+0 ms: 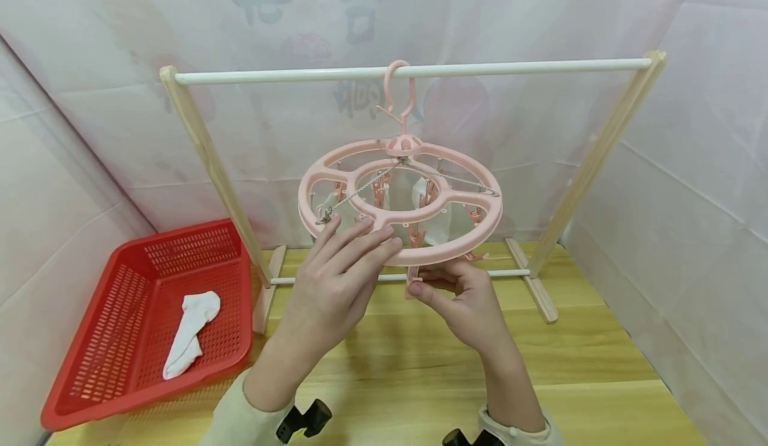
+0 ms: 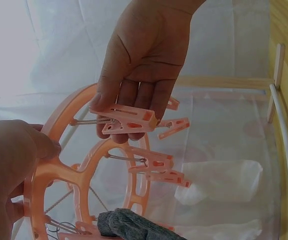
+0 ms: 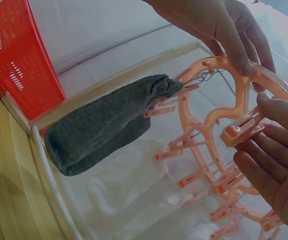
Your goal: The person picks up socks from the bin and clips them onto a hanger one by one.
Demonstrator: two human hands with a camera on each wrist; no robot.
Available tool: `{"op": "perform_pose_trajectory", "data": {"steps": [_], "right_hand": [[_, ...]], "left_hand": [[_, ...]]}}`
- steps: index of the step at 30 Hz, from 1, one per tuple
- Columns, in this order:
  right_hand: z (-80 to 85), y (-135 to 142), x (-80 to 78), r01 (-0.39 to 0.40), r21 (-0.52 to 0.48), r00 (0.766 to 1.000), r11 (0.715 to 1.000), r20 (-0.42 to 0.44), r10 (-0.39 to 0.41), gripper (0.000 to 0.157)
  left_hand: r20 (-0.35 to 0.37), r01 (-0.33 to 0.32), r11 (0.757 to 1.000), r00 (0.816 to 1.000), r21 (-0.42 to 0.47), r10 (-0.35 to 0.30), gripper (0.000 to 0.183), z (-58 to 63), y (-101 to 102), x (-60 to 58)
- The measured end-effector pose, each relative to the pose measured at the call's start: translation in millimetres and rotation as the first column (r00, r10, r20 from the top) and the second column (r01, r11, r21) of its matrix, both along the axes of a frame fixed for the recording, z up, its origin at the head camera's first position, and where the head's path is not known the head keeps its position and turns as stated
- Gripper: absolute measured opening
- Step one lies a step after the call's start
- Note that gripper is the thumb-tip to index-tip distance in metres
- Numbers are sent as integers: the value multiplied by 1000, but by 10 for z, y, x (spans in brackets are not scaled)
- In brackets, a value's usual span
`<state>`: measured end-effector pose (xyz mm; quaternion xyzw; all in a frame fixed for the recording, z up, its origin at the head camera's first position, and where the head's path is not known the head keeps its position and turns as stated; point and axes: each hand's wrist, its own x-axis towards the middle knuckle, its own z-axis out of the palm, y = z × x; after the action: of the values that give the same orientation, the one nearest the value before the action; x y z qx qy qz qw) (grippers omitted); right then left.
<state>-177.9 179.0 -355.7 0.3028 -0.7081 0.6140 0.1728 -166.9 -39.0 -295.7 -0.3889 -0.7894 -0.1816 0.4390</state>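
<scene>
A pink round clip hanger (image 1: 493,214) hangs by its hook from a white bar (image 1: 288,75). My left hand (image 1: 333,283) grips the front left of its outer ring, with the thumb on one side and fingers on the other in the right wrist view. Under the front of the ring, my right hand (image 1: 465,299) pinches a pink clothespin (image 3: 241,129) between thumb and fingers; no cloth shows in it. A dark grey sock (image 3: 103,120) dangles from a clip close to my left hand. White socks (image 2: 224,182) hang from clips farther back.
At the left stands a red perforated basket (image 1: 198,249) with one white sock (image 1: 192,334) inside. Wooden posts (image 1: 600,153) hold up the bar at both ends, with feet on the wooden table (image 1: 606,366). A lower white rod (image 3: 56,185) runs between them.
</scene>
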Motion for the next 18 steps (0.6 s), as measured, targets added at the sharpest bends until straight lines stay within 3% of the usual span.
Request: {"op": "perform_pose_trajectory", "data": {"steps": [18], "right_hand": [[11, -17, 14, 30, 15, 999, 999, 39, -30, 25]], "left_hand": [[16, 28, 999, 999, 27, -29, 38, -21, -17, -6]]}}
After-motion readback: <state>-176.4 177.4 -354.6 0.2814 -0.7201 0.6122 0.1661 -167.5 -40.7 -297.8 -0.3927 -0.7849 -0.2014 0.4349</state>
